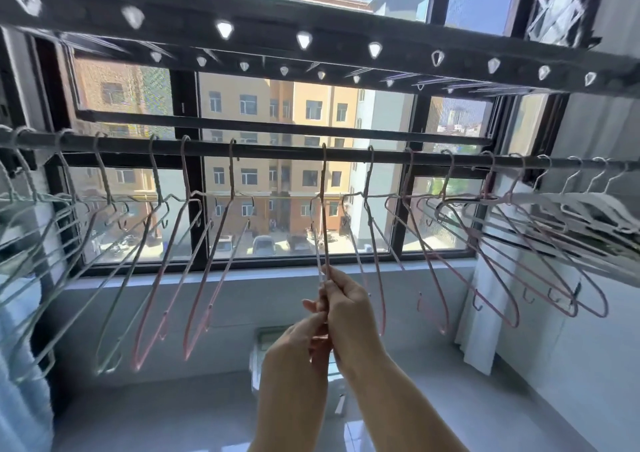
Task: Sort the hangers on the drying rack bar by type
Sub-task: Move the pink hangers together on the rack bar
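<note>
A dark drying rack bar [277, 152] runs across the window. Several pale green wire hangers [52, 244] hang at its left end. Several pink hangers [204, 261] hang along the middle and toward the right. A bunch of white hangers [588, 209] sits at the far right. One pink hanger [324, 209] hangs edge-on at the centre, its hook on the bar. My right hand [349, 309] pinches its lower end. My left hand [301, 344] grips the same hanger just below and to the left.
An overhead rack [311, 43] with teardrop holes spans above the bar. The window frame [188, 209] stands behind the hangers. A white curtain [481, 313] hangs at the right, and a pale cloth [17, 365] at the far left. A tiled floor lies below.
</note>
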Motion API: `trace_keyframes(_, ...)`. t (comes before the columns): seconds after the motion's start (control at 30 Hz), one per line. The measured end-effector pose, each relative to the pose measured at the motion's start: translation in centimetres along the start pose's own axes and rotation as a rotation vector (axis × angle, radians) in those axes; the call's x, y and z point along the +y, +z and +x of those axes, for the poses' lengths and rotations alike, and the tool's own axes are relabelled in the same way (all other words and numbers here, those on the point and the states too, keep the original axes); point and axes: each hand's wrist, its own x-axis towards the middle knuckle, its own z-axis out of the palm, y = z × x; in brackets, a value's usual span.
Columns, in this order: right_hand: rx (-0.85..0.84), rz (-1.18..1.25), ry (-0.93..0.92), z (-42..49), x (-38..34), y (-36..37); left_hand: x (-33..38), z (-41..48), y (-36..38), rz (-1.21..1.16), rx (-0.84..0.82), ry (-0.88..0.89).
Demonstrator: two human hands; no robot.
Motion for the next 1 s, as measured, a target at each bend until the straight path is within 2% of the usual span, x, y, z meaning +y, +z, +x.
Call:
trace_keyframes(0.5,-0.048,-0.089,0.071,0.5,-0.2,-1.4,-0.4,0.4,1.5,-0.048,0.007,-0.051)
trace_keyframes(0.6,-0.058,-0.216,0.055,-0.1,0.2,-1.9,-0.5,-0.4,0.3,-0.058,0.019,-0.035)
trace_keyframes(0.67,-0.007,-0.437,-0.055,-0.7,0.4,-2.2,-0.6,-0.6,-1.5,-0.023,0.095,-0.005)
trace_keyframes(0.73,0.066,-0.629,-0.267,-1.5,0.4,-2.1,-0.7,-0.4,-3.9,0.074,0.240,0.055)
trace_keyframes(0.83,0.020,-0.744,-0.471,-2.4,0.2,-0.4,-1.5,0.3,-6.9,0.297,0.443,0.093)
trace_keyframes(0.9,-0.046,-0.805,-0.544,-2.7,0.4,1.2,-2.7,0.4,-7.8,0.381,0.471,0.092)
trace_keyframes(1.0,-0.170,-0.788,-0.525,-3.0,0.8,4.5,-4.8,0.0,-8.3,0.372,0.377,0.031)
